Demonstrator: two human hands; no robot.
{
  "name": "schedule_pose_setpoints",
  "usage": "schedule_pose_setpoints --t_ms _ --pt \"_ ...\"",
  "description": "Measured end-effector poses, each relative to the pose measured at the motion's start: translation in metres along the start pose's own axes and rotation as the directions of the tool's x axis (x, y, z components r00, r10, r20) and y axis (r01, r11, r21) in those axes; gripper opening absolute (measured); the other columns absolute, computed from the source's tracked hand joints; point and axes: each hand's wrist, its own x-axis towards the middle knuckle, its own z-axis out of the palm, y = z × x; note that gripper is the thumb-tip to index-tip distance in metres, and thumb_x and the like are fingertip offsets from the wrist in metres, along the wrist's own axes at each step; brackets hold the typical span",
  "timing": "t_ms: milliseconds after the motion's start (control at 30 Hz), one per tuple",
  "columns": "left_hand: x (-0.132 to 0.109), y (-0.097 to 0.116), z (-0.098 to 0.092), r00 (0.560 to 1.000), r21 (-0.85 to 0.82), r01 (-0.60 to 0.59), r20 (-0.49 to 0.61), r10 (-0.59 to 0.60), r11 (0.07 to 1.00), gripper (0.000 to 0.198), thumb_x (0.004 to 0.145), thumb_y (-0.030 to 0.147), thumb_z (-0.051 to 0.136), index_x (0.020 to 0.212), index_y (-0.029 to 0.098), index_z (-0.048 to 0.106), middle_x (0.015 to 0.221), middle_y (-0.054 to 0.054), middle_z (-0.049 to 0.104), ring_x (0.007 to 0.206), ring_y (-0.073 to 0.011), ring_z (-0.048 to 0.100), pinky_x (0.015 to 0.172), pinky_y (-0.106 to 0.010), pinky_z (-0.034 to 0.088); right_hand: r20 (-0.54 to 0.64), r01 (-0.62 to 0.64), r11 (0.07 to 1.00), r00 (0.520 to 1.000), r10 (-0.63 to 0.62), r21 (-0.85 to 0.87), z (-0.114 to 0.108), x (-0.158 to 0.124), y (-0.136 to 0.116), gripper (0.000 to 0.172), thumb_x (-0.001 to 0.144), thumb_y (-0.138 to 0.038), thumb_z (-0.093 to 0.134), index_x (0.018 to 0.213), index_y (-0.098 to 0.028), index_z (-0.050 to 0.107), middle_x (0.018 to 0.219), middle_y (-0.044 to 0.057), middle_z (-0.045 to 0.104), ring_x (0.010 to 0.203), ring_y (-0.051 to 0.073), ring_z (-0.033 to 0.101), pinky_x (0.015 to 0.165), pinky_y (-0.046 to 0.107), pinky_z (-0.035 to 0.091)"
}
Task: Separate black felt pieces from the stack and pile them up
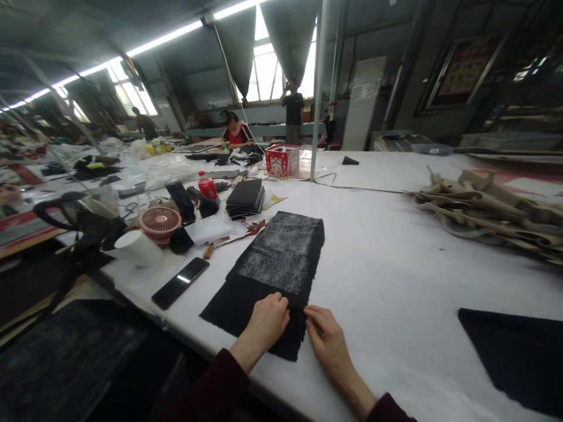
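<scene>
A black piece of fabric (281,252) lies lengthwise on the white table in front of me, its upper part covered by a speckled greyish-white patch. A crease or folded edge crosses it just below that patch. My left hand (266,322) is closed at this crease, fingers curled down onto the cloth; its fingertips are partly hidden. At the right edge of the fabric, my right hand (328,337) pinches the end of the same crease between thumb and fingers.
Left of the fabric lie a phone (180,283), a white roll (138,249), a pink fan (160,223) and a stack of dark pieces (245,198). More black fabric (514,357) lies at right, below a heap of tan scraps (488,214). A person (237,133) sits across the table.
</scene>
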Motion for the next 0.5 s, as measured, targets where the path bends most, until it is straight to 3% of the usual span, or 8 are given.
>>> schedule_pose_setpoints --t_ms 200,267,367,500 --pt "0.003 -0.015 0.006 0.998 -0.154 0.030 -0.049 -0.038 0.988 0.019 0.085 0.014 0.048 0.084 0.018 0.066 0.089 -0.007 0.066 0.086 -0.0219 0.063 0.077 -0.032 0.045 -0.021 -0.102 0.992 0.994 0.104 0.079 0.001 0.016 0.000 0.027 0.092 -0.024 0.048 0.111 -0.023 0.066 0.108 0.007 0.067 0.101 0.023 0.063 0.091 0.041 0.052" --pt "0.006 -0.022 0.007 0.995 -0.239 0.059 -0.062 -0.076 0.969 0.020 0.082 0.015 0.049 0.083 0.020 0.068 0.088 -0.004 0.067 0.083 -0.0199 0.064 0.078 -0.030 0.045 0.012 -0.046 0.998 0.999 0.046 0.052 0.001 0.022 -0.002 0.027 0.092 -0.022 0.047 0.109 -0.023 0.067 0.110 0.008 0.067 0.104 0.023 0.062 0.093 0.042 0.052" --pt "0.011 -0.033 0.007 0.993 -0.381 0.082 -0.049 -0.108 0.921 0.018 0.077 0.016 0.053 0.079 0.021 0.070 0.083 -0.001 0.069 0.081 -0.0176 0.064 0.078 -0.028 0.046 0.155 0.097 0.992 0.984 -0.084 -0.077 0.001 0.028 -0.005 0.028 0.091 -0.015 0.045 0.104 -0.023 0.068 0.113 0.008 0.067 0.102 0.024 0.060 0.091 0.043 0.051" --pt "0.008 -0.057 -0.001 0.985 -0.541 0.139 -0.010 -0.171 0.829 0.024 0.084 0.022 0.046 0.084 0.017 0.069 0.076 -0.001 0.069 0.072 -0.0170 0.065 0.068 -0.027 0.049 0.288 0.206 0.939 0.949 -0.124 -0.275 0.003 0.030 -0.010 0.031 0.090 -0.006 0.044 0.103 -0.022 0.068 0.118 0.006 0.065 0.096 0.023 0.055 0.086 0.042 0.051"
